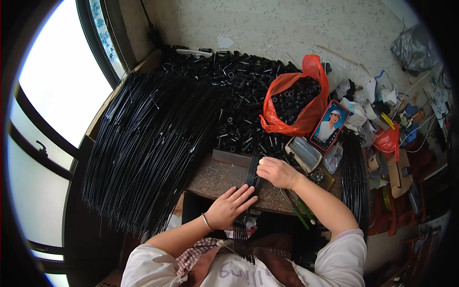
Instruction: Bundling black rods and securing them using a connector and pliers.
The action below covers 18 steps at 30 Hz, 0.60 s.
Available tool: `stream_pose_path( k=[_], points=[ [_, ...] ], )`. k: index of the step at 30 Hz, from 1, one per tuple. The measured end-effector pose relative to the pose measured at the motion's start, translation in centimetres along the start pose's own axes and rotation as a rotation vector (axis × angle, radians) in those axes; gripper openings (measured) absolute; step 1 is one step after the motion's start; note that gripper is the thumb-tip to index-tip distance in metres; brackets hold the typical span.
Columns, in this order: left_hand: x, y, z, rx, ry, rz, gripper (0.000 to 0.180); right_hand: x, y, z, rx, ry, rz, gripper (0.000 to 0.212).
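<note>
A flat row of thin black rods [253,171] lies side by side across the front edge of the table, and its lower ends hang toward my lap. My left hand [231,206] rests on this row with its fingers stretched out flat, pressing it from above. At the right side of the row's upper part, my right hand [278,172] is closed in a pinch. What its fingertips hold is too small to make out. A bracelet [206,222] circles my left wrist.
A large sheaf of black rods [143,153] covers the left side. Small black tubular parts [239,76] are heaped behind. To the right are a red plastic bag [277,123], a phone [330,125], a box of thin clear pieces [304,154], green-handled pliers [300,213] and more rods [354,182].
</note>
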<state>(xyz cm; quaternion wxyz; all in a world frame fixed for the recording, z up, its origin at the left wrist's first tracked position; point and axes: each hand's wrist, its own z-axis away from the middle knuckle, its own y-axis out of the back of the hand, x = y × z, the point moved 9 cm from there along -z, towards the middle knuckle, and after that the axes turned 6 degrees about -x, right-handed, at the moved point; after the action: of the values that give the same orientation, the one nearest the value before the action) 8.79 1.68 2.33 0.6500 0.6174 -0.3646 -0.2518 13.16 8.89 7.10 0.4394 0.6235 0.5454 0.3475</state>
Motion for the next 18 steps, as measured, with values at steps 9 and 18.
stream_pose_path(
  k=[9,18],
  points=[
    [0.0,-0.4,0.1,0.010,-0.003,0.118,0.075,3.1,6.1,3.1,0.424,-0.655,0.033,0.008],
    [0.2,-0.8,0.1,-0.048,-0.040,0.071,0.075,4.7,1.4,3.7,0.117,-0.764,-0.224,0.007]
  ],
)
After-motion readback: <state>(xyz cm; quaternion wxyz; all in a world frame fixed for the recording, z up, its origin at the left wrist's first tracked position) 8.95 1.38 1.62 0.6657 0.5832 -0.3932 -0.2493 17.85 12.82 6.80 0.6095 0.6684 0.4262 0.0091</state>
